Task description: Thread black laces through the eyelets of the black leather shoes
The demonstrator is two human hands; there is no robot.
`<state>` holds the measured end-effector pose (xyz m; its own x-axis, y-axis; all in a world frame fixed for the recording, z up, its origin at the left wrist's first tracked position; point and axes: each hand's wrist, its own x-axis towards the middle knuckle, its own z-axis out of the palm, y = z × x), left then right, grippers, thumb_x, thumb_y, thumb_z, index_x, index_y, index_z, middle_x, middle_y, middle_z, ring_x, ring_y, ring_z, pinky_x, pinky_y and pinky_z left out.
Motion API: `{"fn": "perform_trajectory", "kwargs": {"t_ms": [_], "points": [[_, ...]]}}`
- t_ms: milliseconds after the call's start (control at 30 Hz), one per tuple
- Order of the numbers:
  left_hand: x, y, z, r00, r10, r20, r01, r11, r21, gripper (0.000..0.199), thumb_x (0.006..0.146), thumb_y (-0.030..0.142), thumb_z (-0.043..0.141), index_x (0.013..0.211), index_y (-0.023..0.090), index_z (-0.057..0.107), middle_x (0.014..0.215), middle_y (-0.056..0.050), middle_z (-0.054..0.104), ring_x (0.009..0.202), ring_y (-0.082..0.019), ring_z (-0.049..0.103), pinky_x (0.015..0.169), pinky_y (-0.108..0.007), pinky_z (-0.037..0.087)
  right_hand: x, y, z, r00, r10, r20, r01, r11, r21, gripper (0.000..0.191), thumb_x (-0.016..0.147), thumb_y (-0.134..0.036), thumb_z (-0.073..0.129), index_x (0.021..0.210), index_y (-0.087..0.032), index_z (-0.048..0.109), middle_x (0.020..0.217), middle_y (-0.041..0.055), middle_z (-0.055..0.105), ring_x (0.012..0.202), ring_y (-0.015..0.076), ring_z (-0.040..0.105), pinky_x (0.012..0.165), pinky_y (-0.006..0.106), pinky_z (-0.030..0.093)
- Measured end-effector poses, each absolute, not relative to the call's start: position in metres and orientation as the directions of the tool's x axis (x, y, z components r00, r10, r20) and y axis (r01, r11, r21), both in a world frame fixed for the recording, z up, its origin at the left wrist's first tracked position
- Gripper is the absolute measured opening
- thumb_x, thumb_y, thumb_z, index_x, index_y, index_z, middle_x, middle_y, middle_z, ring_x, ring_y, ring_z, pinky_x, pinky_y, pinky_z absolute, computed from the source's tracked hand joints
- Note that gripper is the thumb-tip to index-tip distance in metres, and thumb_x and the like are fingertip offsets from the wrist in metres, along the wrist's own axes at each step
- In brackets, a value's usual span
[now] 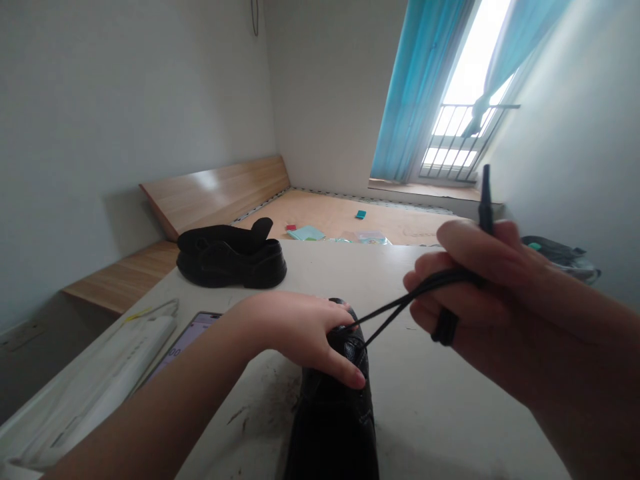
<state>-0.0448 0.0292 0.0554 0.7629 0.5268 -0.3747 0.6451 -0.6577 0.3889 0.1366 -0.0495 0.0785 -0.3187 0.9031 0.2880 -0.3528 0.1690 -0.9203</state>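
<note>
A black leather shoe (335,413) lies on the white table, in front of me and near the bottom edge. My left hand (310,333) rests over its top and grips it, thumb on the near side of the lacing and fingers across the far part. Two strands of black shoelace (387,313) run taut from the shoe up to my right hand (465,280), whose fingers are closed around them. From the same fist sticks up a slim black tapered piece (486,200); its kind is unclear. A second black shoe (233,260) stands farther back on the left.
A phone (185,343) with a lit screen and a white flat package (115,380) lie on the table's left side. Beyond the table is a wooden bed platform (330,207) with small packets. A dark bag (555,257) shows behind my right hand.
</note>
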Motion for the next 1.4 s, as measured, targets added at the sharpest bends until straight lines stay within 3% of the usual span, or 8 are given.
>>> {"fn": "perform_trajectory", "kwargs": {"t_ms": [267, 467, 667, 800, 967, 1167, 1333, 1400], "points": [[-0.055, 0.01, 0.08, 0.669, 0.73, -0.141, 0.675, -0.516, 0.528, 0.048, 0.089, 0.065, 0.041, 0.08, 0.023, 0.063, 0.072, 0.003, 0.063, 0.061, -0.015, 0.053, 0.049, -0.027, 0.032, 0.144, -0.028, 0.08, -0.098, 0.976, 0.192, -0.389, 0.14, -0.91, 0.022, 0.093, -0.03, 0.056, 0.072, -0.022, 0.055, 0.059, -0.0049, 0.021, 0.05, 0.0111, 0.02, 0.043, 0.019, 0.03], [-0.048, -0.004, 0.079, 0.746, 0.648, -0.152, 0.556, -0.482, 0.677, 0.029, 0.089, 0.054, 0.051, 0.102, 0.033, 0.066, 0.099, 0.004, 0.067, 0.085, -0.018, 0.062, 0.065, -0.027, 0.041, 0.142, -0.029, 0.077, -0.103, 0.973, 0.205, -0.241, 0.175, -0.955, 0.031, 0.099, -0.034, 0.04, 0.073, -0.025, 0.056, 0.052, -0.0041, 0.03, 0.046, 0.0118, 0.027, 0.043, 0.023, 0.03], [-0.049, 0.013, 0.082, 0.745, 0.662, 0.083, 0.141, -0.279, 0.95, 0.03, 0.094, 0.038, 0.05, 0.072, 0.019, 0.057, 0.067, 0.005, 0.053, 0.068, -0.011, 0.054, 0.069, -0.023, 0.045, 0.164, -0.003, 0.07, 0.211, 0.873, 0.44, 0.167, 0.412, -0.896, 0.026, 0.091, -0.022, 0.053, 0.068, -0.017, 0.063, 0.057, -0.0009, 0.045, 0.051, 0.0092, 0.035, 0.044, 0.023, 0.025], [-0.049, 0.025, 0.08, 0.655, 0.749, 0.103, -0.125, -0.027, 0.992, 0.032, 0.097, 0.032, 0.045, 0.069, 0.018, 0.051, 0.055, 0.007, 0.033, 0.049, -0.008, 0.042, 0.069, -0.027, 0.053, 0.188, 0.02, 0.07, 0.283, 0.905, 0.317, -0.086, 0.353, -0.932, 0.021, 0.085, -0.016, 0.052, 0.065, -0.018, 0.057, 0.062, -0.0007, 0.047, 0.049, 0.0078, 0.036, 0.042, 0.02, 0.027], [-0.046, 0.034, 0.082, 0.598, 0.796, 0.091, -0.306, 0.122, 0.944, 0.036, 0.1, 0.028, 0.039, 0.067, 0.017, 0.049, 0.053, 0.007, 0.029, 0.042, -0.006, 0.034, 0.052, -0.019, 0.05, 0.212, 0.036, 0.068, 0.307, 0.929, 0.208, -0.225, 0.284, -0.932, 0.013, 0.08, -0.016, 0.052, 0.067, -0.019, 0.053, 0.055, -0.0044, 0.038, 0.047, 0.0077, 0.034, 0.04, 0.017, 0.027], [-0.069, 0.041, 0.1, 0.439, 0.875, 0.205, -0.388, -0.02, 0.921, 0.045, 0.104, 0.025, 0.026, 0.065, 0.017, 0.047, 0.054, 0.006, 0.026, 0.04, -0.005, 0.033, 0.039, -0.014, 0.035, 0.243, 0.04, 0.075, 0.403, 0.88, 0.25, -0.189, 0.347, -0.919, 0.018, 0.083, -0.016, 0.051, 0.066, -0.021, 0.047, 0.061, -0.0032, 0.043, 0.056, 0.0096, 0.043, 0.054, 0.022, 0.041], [-0.099, 0.05, 0.107, 0.418, 0.844, 0.336, -0.388, -0.168, 0.906, 0.039, 0.103, 0.018, 0.026, 0.071, 0.016, 0.049, 0.056, 0.006, 0.027, 0.043, -0.005, 0.036, 0.041, -0.013, 0.038, 0.242, 0.026, 0.066, 0.231, 0.901, 0.366, -0.017, 0.38, -0.925, 0.021, 0.09, -0.028, 0.056, 0.07, -0.024, 0.049, 0.051, -0.0083, 0.018, 0.048, 0.0114, 0.012, 0.042, 0.025, 0.017], [-0.107, 0.052, 0.108, 0.421, 0.82, 0.388, -0.342, -0.252, 0.905, 0.034, 0.097, 0.008, 0.027, 0.078, 0.016, 0.053, 0.056, 0.005, 0.03, 0.045, -0.005, 0.039, 0.042, -0.013, 0.039, 0.227, 0.015, 0.048, 0.059, 0.934, 0.352, 0.107, 0.345, -0.933, 0.022, 0.091, -0.033, 0.055, 0.072, -0.024, 0.054, 0.05, -0.0082, 0.021, 0.047, 0.0109, 0.013, 0.043, 0.026, 0.012]]}}
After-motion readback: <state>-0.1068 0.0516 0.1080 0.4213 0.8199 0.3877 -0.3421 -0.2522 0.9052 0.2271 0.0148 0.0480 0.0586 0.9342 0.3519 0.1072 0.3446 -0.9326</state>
